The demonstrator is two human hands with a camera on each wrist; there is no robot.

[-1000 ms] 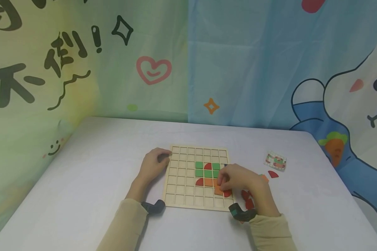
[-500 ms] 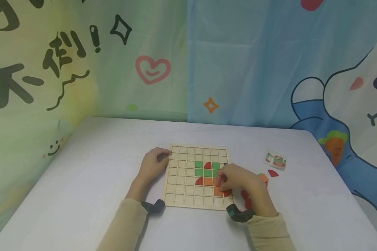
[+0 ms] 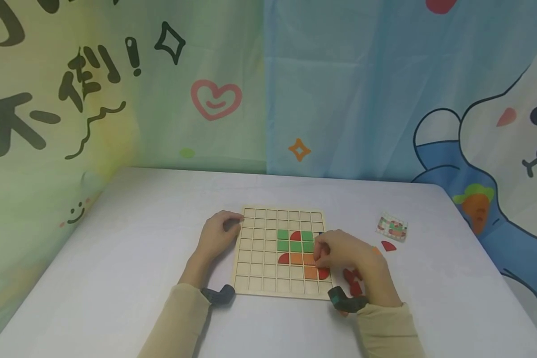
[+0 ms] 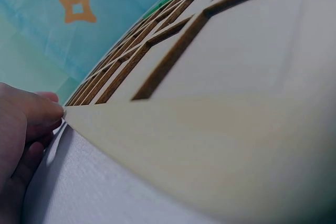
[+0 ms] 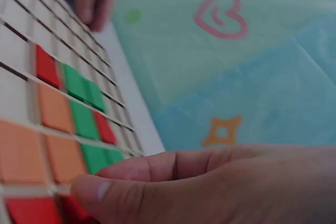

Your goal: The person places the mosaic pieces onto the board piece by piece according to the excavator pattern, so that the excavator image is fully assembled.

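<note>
A wooden grid board [image 3: 252, 268] lies on the table with green squares [image 3: 283, 245], red rounded pieces [image 3: 284, 258] and orange squares [image 3: 311, 273] set in its cells. My left hand [image 3: 217, 233] touches the board's left edge near the far corner, thumb and index fingertips against the wood. Over the board's right side is my right hand [image 3: 344, 248], thumb and index finger close together beside the orange squares. Nothing shows between those fingertips. In the right wrist view a red piece [image 5: 73, 211] sits partly behind the thumb; whether the thumb touches it I cannot tell.
Loose red pieces [image 3: 353, 286] lie right of the board, partly under my right wrist. A single red piece [image 3: 388, 246] is farther back, beside a small pattern card [image 3: 392, 227]. A printed curtain [image 3: 340, 99] hangs behind the table.
My right hand has come away from the nearer orange square and shifted slightly right. That square now lies fully in view in its cell. My left hand stays at the board's edge.
</note>
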